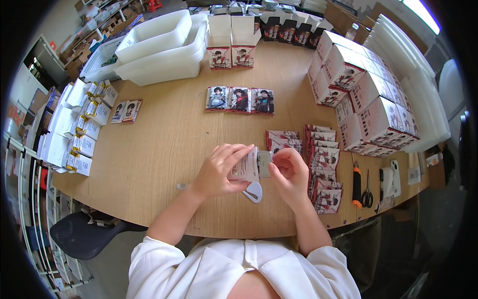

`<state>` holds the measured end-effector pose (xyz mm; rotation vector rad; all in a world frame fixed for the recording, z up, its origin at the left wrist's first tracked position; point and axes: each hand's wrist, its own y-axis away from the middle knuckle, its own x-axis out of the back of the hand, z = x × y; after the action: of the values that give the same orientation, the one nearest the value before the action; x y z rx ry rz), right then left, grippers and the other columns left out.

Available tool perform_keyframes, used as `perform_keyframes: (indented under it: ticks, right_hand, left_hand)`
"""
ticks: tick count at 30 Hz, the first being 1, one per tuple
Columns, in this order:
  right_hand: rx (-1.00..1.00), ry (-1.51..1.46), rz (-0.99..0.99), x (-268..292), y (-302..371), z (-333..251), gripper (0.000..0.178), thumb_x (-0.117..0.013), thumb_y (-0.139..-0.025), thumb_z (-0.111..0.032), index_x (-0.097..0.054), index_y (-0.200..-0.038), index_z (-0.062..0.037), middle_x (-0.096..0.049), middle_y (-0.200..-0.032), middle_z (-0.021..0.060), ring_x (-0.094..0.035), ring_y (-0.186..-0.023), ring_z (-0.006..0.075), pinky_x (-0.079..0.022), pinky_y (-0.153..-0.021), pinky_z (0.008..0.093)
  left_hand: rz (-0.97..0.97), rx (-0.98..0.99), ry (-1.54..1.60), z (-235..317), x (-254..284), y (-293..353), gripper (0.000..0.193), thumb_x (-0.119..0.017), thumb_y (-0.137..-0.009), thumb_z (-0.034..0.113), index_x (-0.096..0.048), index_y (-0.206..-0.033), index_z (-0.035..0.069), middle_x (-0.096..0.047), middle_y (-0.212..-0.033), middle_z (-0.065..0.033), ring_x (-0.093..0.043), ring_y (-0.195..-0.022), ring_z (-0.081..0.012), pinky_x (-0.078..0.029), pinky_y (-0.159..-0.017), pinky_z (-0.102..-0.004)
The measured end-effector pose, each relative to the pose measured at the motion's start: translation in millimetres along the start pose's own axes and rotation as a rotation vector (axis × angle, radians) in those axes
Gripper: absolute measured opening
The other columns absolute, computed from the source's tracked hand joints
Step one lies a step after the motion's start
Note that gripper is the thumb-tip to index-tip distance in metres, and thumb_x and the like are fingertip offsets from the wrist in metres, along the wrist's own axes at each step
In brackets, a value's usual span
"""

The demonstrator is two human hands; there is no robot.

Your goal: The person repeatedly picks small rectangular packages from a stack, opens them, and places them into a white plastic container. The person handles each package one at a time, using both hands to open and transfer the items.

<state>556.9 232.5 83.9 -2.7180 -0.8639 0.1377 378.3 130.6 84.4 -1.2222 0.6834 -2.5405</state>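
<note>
Two hands: left hand [219,167] pinches pack [245,168], right hand [292,174] curls at protruding insert [264,162], pinch unclear; skewed pull could bend it. Cutter [255,189] just below: dropped wrist could nudge it. Red packets [326,159] rightward: wide swing could scatter them.

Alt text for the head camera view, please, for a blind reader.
A person's left hand holds a small pale packet over a wooden table; the right hand is at a flat grey piece showing at its right end. Red packets and white boxes are on the right, white bins at the back left.
</note>
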Motion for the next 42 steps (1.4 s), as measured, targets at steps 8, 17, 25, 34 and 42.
perform_keyframes:
  ticks: [8, 17, 25, 34, 42]
  right_hand:
    - [-0.22, -0.178, -0.262, 18, -7, -5, 0.014, -0.056, -0.091, -0.004, -0.065, -0.099, 0.0036, -0.06, -0.095, 0.0042, -0.055, -0.08, 0.0082, -0.045, -0.068, 0.0219]
    - [-0.418, -0.406, -0.253, 23, -9, -2, 0.02, -0.057, -0.091, -0.006, -0.064, -0.104, 0.0066, -0.066, -0.1, 0.0123, -0.063, -0.092, 0.0168, -0.053, -0.08, 0.031]
    - [-0.44, -0.393, -0.19, 23, -8, 0, 0.022, -0.059, -0.09, -0.008, -0.064, -0.107, 0.0062, -0.067, -0.099, 0.0128, -0.065, -0.084, 0.015, -0.055, -0.069, 0.0247]
    - [-0.502, -0.225, -0.295, 28, -8, -5, 0.018, -0.061, -0.089, -0.008, -0.068, -0.101, 0.0036, -0.068, -0.085, 0.0062, -0.061, -0.074, 0.0091, -0.049, -0.064, 0.0235]
    - [-0.42, -0.557, 0.066, 47, -16, 1, 0.018, -0.059, -0.09, -0.006, -0.061, -0.106, 0.0023, -0.066, -0.094, 0.0081, -0.065, -0.082, 0.0128, -0.056, -0.066, 0.0249]
  left_hand:
    - [-0.452, 0.696, 1.212, -18, -5, 15, 0.042, -0.06, -0.086, 0.026, -0.058, -0.119, -0.001, -0.064, -0.104, -0.0185, -0.064, -0.085, -0.0209, -0.051, -0.078, -0.0297]
    - [-0.581, 0.754, 1.763, -9, -1, 10, 0.062, -0.033, -0.096, 0.046, -0.044, -0.128, -0.007, -0.059, -0.111, -0.0281, -0.066, -0.087, -0.0352, -0.056, -0.073, -0.0388]
    - [-0.585, 0.746, 1.772, -10, -1, 9, 0.063, -0.033, -0.096, 0.046, -0.041, -0.13, -0.007, -0.058, -0.111, -0.0295, -0.066, -0.088, -0.0365, -0.056, -0.073, -0.0404]
    - [-0.776, 0.765, 1.865, -23, -10, 20, 0.061, -0.034, -0.097, 0.044, -0.043, -0.126, -0.009, -0.059, -0.108, -0.0294, -0.066, -0.085, -0.0346, -0.057, -0.07, -0.0403]
    - [-0.349, 0.796, 1.776, -21, 2, 12, 0.067, -0.035, -0.094, 0.049, -0.039, -0.131, -0.007, -0.058, -0.113, -0.0275, -0.064, -0.091, -0.0359, -0.053, -0.077, -0.0452]
